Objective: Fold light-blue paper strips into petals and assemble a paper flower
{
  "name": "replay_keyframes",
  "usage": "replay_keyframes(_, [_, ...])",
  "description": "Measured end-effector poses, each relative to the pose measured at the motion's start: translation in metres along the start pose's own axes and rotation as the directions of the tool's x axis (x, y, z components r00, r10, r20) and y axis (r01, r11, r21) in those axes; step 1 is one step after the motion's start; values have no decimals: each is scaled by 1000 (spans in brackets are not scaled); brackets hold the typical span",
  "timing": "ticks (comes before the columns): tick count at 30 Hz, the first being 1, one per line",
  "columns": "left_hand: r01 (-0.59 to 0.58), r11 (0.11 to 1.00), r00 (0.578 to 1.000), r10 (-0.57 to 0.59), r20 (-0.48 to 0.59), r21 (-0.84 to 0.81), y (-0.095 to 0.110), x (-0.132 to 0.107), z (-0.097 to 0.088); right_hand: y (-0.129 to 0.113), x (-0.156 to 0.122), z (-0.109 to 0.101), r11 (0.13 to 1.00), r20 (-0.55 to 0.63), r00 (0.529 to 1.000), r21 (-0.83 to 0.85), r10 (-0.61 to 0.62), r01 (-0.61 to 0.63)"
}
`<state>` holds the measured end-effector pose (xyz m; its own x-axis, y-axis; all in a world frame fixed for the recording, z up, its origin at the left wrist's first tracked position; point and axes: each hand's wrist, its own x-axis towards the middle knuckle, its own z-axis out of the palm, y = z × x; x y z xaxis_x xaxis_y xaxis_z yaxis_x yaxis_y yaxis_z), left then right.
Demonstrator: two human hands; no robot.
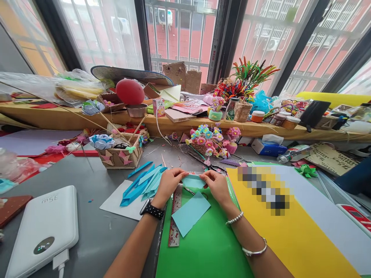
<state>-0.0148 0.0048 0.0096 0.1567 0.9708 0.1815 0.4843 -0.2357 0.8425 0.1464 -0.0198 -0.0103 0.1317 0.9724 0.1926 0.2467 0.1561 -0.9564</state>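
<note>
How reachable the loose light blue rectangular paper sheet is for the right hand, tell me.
Probably yes: the loose sheet lies uncovered near the right hand on the smooth green surface, but that hand's grip holds folded light blue paper and would likely need freeing first.

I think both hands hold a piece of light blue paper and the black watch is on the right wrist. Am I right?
Not quite. The head view shows the black watch on the left wrist, not the right. The rest is correct: the left hand and right hand both hold a piece of light blue paper.
</note>
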Motion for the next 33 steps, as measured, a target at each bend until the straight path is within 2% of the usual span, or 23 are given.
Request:
replay_keyframes(3, [-7, 998, 1000, 6, 7, 57, -1, 0, -1, 1, 0, 0, 1000, 31, 1000, -31, 4, -3])
replay_keyframes(5, [-55, 995, 998, 56, -12, 78, -2, 0, -1, 2, 1, 0, 996, 60, 997, -83, -37, 42])
replay_keyframes(9, [-149, 989, 988, 148, -32, -18, -1, -1, 1, 2, 1, 0, 961, 105, 982, -210, -158, 177])
replay_keyframes(11, [-131, 982, 991, 128, -28, -138, 1, -1, 3, 3, 1, 0, 949, 100, 978, -243, -182, 201])
replay_keyframes(14, [-35, 970, 999, 37, 3, -242, 4, -2, 7, 4, 2, 0, 966, 72, 990, -223, -120, 133])
replay_keyframes(16, [7, 977, 1000, -5, 9, -215, 4, -3, 10, 5, 2, 1, 980, 95, 992, -173, -78, 93])
replay_keyframes(19, [8, 983, 1000, -10, -12, -184, 5, -4, 12, 5, 1, 3, 988, 182, 980, -115, -84, 106])
replay_keyframes(21, [-41, 993, 998, 36, -49, -108, 7, -6, 12, 5, 1, 4, 985, 215, 972, -120, -97, 125])
replay_keyframes(23, [-148, 984, 983, 158, -92, 103, 10, -9, 11, 4, 0, 5, 981, 228, 968, -135, -104, 137])
replay_keyframes(25, [-270, 878, 940, 329, -88, 395, 13, -13, 12, 4, 1, 5, 980, 246, 963, -137, -105, 142])
replay_keyframes(28, [-402, 620, 850, 527, 23, 674, 16, -20, 15, 5, 1, 5, 987, 293, 951, -93, -100, 132])
replay_keyframes(30, [-465, 500, 791, 605, 90, 731, 15, -22, 19, 5, 1, 6, 993, 317, 944, -40, -94, 112])
replay_keyframes(31, [-484, 472, 772, 627, 106, 737, 14, -23, 21, 5, 1, 6, 996, 321, 944, -12, -82, 90])
replay_keyframes(33, [-488, 480, 765, 638, 91, 729, 12, -23, 25, 5, 1, 6, 999, 320, 946, 28, -44, 37])
